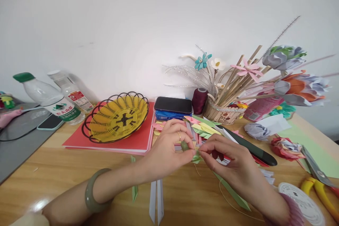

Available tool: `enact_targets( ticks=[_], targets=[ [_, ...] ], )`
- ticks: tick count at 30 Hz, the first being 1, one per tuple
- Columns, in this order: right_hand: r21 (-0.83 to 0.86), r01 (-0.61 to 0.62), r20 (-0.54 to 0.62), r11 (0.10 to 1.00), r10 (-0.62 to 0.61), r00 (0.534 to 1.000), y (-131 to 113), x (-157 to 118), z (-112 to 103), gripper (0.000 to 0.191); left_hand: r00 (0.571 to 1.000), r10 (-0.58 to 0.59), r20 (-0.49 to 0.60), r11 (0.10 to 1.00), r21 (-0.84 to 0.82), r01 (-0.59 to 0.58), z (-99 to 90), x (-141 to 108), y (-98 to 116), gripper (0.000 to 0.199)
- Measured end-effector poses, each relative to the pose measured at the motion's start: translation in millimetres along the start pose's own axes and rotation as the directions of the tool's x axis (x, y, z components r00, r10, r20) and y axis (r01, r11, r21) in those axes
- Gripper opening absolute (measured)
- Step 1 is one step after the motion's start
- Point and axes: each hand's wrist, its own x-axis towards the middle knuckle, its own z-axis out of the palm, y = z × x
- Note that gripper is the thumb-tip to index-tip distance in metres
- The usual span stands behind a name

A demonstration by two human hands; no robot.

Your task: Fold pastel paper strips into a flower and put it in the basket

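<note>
Both hands meet over the wooden table, fingertips almost touching. My left hand (169, 148), with a ring and a green bangle on the arm, pinches a small green paper piece (196, 157) between thumb and fingers. On the other side of that piece, my right hand (229, 157) pinches its edge with thumb and index finger. Fingers hide most of the piece. A thin cord (225, 196) runs below the right hand. Just behind the hands lie folded paper strips (202, 125) in green, yellow and pink. Two white strips (156, 201) lie nearer the front.
A yellow basket (119, 116) rests on red paper (75, 137) at the left, beside bottles (60, 107). A phone (173, 105), a thread spool (200, 100) and a basket of sticks and paper flowers (224, 111) stand behind. Scissors (317, 169) and a white spool (300, 203) lie right.
</note>
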Motion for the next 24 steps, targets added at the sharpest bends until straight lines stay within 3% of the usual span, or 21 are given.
enact_targets(
  ticks=[6, 9, 11, 15, 24],
  targets=[
    [-0.099, 0.055, -0.038, 0.994, -0.059, 0.998, 0.5, -1.3, 3.6, 0.012, 0.999, -0.009, 0.031, 1.000, 0.011, 0.009, 0.4, 0.5, 0.9, 0.003],
    [-0.197, 0.130, -0.070, 0.972, -0.146, 0.987, 0.1, -2.5, 6.2, 0.011, 1.000, 0.002, 0.019, 1.000, 0.012, -0.002, 1.2, 0.8, 1.2, 0.005],
    [-0.329, 0.210, -0.099, 0.921, -0.255, 0.962, 0.9, -4.6, 7.8, 0.010, 1.000, 0.001, -0.002, 1.000, -0.001, -0.001, 2.1, 0.8, 1.5, 0.007],
    [-0.589, 0.354, -0.059, 0.727, -0.475, 0.878, 3.8, -10.2, 8.3, 0.011, 0.999, -0.020, -0.036, 0.998, -0.052, 0.019, 3.7, 0.5, 3.3, 0.010],
    [-0.714, 0.458, 0.069, 0.530, -0.597, 0.799, -0.8, -10.7, 2.9, 0.021, 0.983, -0.159, -0.092, 0.967, -0.215, 0.136, 4.0, 3.5, 3.7, 0.007]
  ],
)
